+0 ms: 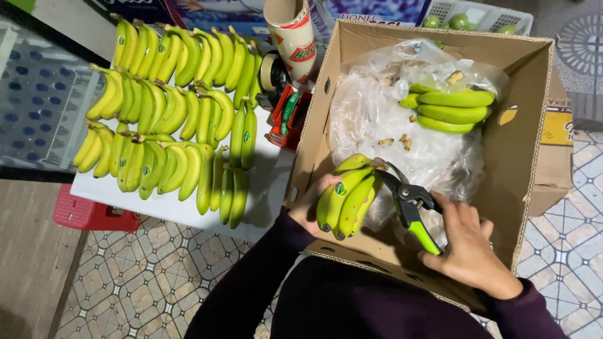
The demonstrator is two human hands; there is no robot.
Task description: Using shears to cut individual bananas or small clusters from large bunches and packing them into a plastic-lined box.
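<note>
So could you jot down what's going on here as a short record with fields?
Left hand: holds a small bunch of bananas over the cardboard box
Right hand: grips pruning shears, blades at the bunch's stem
Inside box: clear plastic liner and another banana bunch
Beside box: rows of bananas on a white table, with a red tape dispenser
Floor: patterned tiles

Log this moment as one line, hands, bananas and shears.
left hand: holds banana bunch | right hand: grips pruning shears, blades at bunch stem | cardboard box: another bunch inside
</note>
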